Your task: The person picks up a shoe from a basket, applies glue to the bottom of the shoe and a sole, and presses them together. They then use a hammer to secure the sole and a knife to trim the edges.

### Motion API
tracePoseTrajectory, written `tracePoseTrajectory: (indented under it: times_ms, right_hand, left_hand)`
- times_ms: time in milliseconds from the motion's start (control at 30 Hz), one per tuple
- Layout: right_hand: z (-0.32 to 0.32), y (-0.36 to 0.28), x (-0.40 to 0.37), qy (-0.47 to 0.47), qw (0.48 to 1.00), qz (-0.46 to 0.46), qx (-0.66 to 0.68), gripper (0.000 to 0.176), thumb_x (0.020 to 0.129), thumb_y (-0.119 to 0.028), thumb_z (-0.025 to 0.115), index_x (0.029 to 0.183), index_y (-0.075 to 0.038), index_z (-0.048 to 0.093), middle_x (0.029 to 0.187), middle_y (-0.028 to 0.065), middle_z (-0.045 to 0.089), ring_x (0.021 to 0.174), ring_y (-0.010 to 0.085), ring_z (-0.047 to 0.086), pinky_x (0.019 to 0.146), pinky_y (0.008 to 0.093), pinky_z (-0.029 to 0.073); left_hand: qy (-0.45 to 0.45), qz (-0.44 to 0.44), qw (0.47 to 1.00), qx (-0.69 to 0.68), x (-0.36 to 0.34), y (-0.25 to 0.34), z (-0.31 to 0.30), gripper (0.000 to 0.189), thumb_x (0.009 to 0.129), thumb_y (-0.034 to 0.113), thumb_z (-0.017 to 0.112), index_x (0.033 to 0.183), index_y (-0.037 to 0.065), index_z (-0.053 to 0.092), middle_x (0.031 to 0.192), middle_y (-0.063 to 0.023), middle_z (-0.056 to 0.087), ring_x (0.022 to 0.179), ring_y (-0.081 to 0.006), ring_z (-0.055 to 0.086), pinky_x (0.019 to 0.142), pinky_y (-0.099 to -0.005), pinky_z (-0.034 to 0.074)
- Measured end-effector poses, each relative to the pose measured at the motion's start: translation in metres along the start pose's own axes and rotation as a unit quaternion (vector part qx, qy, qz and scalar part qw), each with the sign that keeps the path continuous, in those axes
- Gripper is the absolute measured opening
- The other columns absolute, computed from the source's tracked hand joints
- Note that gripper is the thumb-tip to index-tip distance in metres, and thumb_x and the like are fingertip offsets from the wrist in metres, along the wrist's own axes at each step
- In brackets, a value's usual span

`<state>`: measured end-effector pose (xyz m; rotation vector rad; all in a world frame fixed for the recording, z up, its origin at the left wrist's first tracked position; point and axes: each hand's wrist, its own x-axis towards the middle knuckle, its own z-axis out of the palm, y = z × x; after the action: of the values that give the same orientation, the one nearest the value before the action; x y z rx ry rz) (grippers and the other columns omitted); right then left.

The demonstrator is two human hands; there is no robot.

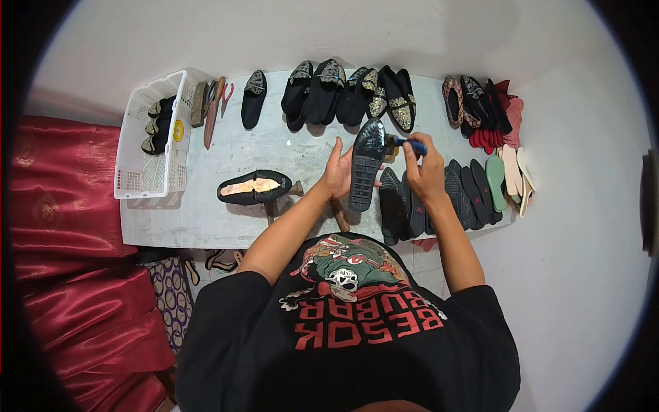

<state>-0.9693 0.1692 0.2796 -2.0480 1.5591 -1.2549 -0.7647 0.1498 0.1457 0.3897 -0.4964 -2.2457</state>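
My left hand [336, 172] holds a black shoe sole [366, 165] upright, its fingers behind it and fingertips showing at the right edge. The sole's upper half is shiny; its lower half has a grid of hollow cells. My right hand [427, 175] grips a brush [410, 144] by its blue handle. The bristle end is just right of the sole, over a small yellowish container [391, 152] that it partly covers. To the left lies an upturned black shoe [254, 187] with a pale underside, resting on a metal stand [296, 187].
Embellished black shoes [326, 86] line the back of the table [206, 230]. Black soles [453, 196] and pale insoles [509, 175] lie at the right. A white basket [123, 165] holds several shoes at the left, beside pliers [226, 95] and a knife-like tool [214, 113].
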Motion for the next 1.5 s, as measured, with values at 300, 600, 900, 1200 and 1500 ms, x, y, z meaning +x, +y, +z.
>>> tracePoseTrajectory:
  times_ms: [300,600,900,1200,1500]
  right_hand:
    - [-0.005,-0.004,-0.005,-0.020,0.999,0.019,0.028,0.018,0.102,-0.015,0.067,0.113,-0.001,0.062,0.086,0.0165,0.069,0.074,0.0317,0.071,0.068,0.0406,0.054]
    - [0.001,-0.019,-0.041,-0.209,0.978,0.014,0.024,0.017,0.099,-0.015,0.069,0.109,-0.002,0.064,0.086,0.0208,0.071,0.077,0.0378,0.073,0.069,0.0438,0.056]
    - [0.023,-0.018,-0.024,-0.041,0.997,0.026,0.066,0.021,0.100,-0.012,0.068,0.115,0.002,0.062,0.094,0.0225,0.071,0.082,0.0393,0.073,0.071,0.0431,0.057]
    - [0.030,-0.025,-0.038,-0.104,0.991,0.022,0.082,0.019,0.100,-0.012,0.067,0.112,0.000,0.062,0.090,0.0210,0.071,0.078,0.0379,0.074,0.069,0.0413,0.057]
    - [0.031,-0.029,-0.051,-0.130,0.988,-0.008,0.082,0.020,0.098,-0.013,0.069,0.113,0.000,0.062,0.087,0.0200,0.070,0.078,0.0384,0.073,0.070,0.0424,0.056]
  left_hand:
    - [-0.047,-0.009,0.997,-0.057,0.006,0.002,-0.014,0.069,0.108,0.055,0.027,0.156,0.009,0.045,0.143,-0.0183,0.062,0.128,-0.0361,0.063,0.104,-0.0650,0.053]
    - [-0.027,0.005,1.000,-0.012,0.015,0.000,-0.019,0.058,0.110,0.042,0.028,0.149,0.006,0.052,0.136,-0.0147,0.067,0.121,-0.0315,0.067,0.104,-0.0643,0.052]
    - [-0.077,-0.009,0.997,-0.030,0.018,0.003,-0.005,0.061,0.109,0.047,0.026,0.155,0.012,0.045,0.146,-0.0128,0.060,0.133,-0.0289,0.059,0.114,-0.0492,0.047]
    - [-0.043,0.006,0.998,-0.042,0.013,0.013,-0.001,0.067,0.107,0.054,0.029,0.160,0.016,0.039,0.145,-0.0117,0.060,0.131,-0.0290,0.059,0.119,-0.0469,0.040]
    - [-0.127,0.024,0.986,-0.107,0.022,0.023,-0.021,0.065,0.107,0.048,0.031,0.156,0.007,0.045,0.148,-0.0196,0.059,0.132,-0.0342,0.060,0.116,-0.0507,0.045]
